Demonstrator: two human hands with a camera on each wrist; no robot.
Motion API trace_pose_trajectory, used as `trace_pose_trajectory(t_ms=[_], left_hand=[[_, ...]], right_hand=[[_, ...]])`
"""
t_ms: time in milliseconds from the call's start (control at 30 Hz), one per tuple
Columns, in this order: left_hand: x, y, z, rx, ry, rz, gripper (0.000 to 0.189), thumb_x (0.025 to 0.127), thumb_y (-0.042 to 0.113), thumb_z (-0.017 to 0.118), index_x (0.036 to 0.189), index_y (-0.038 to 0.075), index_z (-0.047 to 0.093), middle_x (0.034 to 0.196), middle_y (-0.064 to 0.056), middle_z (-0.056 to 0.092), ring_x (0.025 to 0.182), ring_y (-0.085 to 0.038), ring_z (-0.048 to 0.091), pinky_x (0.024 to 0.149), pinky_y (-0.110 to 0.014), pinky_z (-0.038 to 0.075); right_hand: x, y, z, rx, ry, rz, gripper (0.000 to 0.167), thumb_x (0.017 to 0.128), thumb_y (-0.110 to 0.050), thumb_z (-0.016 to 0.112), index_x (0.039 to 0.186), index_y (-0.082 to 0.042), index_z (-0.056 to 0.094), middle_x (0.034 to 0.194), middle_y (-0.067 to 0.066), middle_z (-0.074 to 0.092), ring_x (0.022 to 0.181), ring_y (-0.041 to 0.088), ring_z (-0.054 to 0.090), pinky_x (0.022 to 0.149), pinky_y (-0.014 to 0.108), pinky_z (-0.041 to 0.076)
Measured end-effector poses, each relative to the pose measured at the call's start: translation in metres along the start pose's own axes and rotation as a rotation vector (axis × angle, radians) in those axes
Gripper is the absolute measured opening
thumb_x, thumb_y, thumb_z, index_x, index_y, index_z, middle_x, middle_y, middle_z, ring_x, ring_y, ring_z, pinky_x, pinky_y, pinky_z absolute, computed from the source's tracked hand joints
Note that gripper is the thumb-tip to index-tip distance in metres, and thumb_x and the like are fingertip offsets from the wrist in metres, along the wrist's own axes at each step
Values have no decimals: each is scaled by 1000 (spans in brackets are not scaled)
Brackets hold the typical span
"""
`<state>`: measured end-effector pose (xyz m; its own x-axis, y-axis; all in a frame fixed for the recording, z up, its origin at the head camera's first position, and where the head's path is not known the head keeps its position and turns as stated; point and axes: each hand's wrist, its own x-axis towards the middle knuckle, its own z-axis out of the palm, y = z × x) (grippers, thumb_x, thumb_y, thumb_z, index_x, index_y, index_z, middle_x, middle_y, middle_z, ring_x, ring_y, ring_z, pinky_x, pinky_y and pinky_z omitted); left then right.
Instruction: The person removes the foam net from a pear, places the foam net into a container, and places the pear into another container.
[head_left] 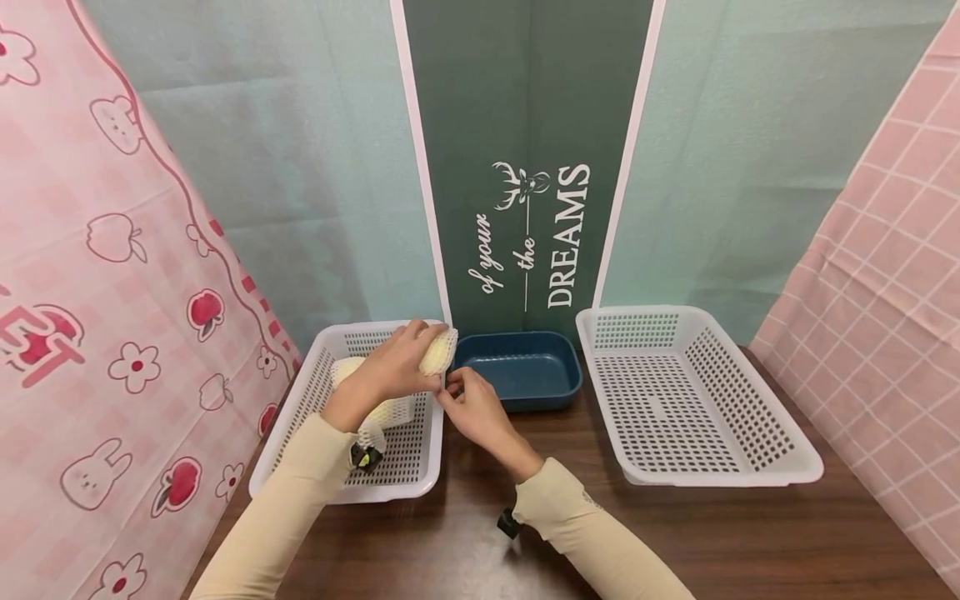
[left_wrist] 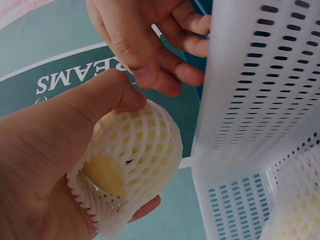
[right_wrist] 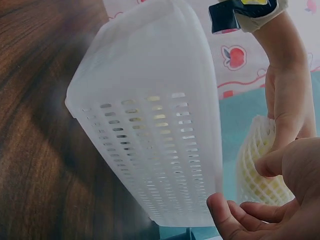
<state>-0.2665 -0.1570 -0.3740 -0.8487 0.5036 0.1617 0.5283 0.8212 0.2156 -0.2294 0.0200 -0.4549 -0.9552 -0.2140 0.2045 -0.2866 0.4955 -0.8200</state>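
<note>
My left hand [head_left: 393, 362] grips a yellow fruit [head_left: 438, 353] wrapped in a white foam net, above the right side of the left white basket [head_left: 433, 454]. In the left wrist view, the net covers most of the fruit [left_wrist: 145, 145], but a bare yellow patch shows near my palm. My right hand [head_left: 480, 410] is beside that basket's rim, close to the left hand, its fingers loosely bent. From the right wrist view, its fingers [right_wrist: 220, 212] lie near the rim and the netted fruit; whether they touch either is unclear. More netted fruit [head_left: 392, 412] lies inside the basket.
Between the two white baskets stands a dark blue tub [head_left: 536, 402], against the back cloth. The right white basket [head_left: 720, 478] has perforated walls. Everything stands on a brown wooden table [head_left: 480, 533], with patterned cloths [head_left: 150, 275] hanging at the sides.
</note>
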Motion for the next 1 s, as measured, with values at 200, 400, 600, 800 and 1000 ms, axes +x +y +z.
trace_pose_trajectory(t_ms=[200,400,600,800,1000], left_hand=[[-1,6,-2,10,24,20,86,85,28,80,162,13,44,140,-17,55,111,-34,59,87,-48,53],[0,12,-3,-10,32,15,89,88,29,83,164,14,40,140,-17,54,113,-35,58,89,-50,55],[2,16,-4,-61,54,1,90,88,29,82,165,16,39,142,-17,53,115,-34,57,90,-49,54],[6,24,-2,-112,99,14,88,87,29,82,164,15,41,140,-17,55,114,-32,58,91,-49,54],[5,29,-2,-168,116,18,86,90,30,79,165,17,39,141,-16,54,110,-28,56,88,-47,53]], right_hand=[[1,0,-4,29,10,-10,29,104,-25,66,122,-3,64,111,10,68,80,13,69,67,28,55],[2,-4,-12,47,24,-2,28,104,-23,65,124,-4,64,114,13,67,85,21,73,67,29,55],[1,-4,-18,58,40,-21,29,105,-22,66,127,-4,64,118,14,69,94,24,75,74,33,59],[0,-1,-26,133,25,-21,31,108,-16,57,136,-3,59,118,15,71,98,27,76,81,37,61],[1,2,-31,191,56,-19,31,108,-15,57,137,-2,59,123,19,70,104,34,76,83,40,62]])
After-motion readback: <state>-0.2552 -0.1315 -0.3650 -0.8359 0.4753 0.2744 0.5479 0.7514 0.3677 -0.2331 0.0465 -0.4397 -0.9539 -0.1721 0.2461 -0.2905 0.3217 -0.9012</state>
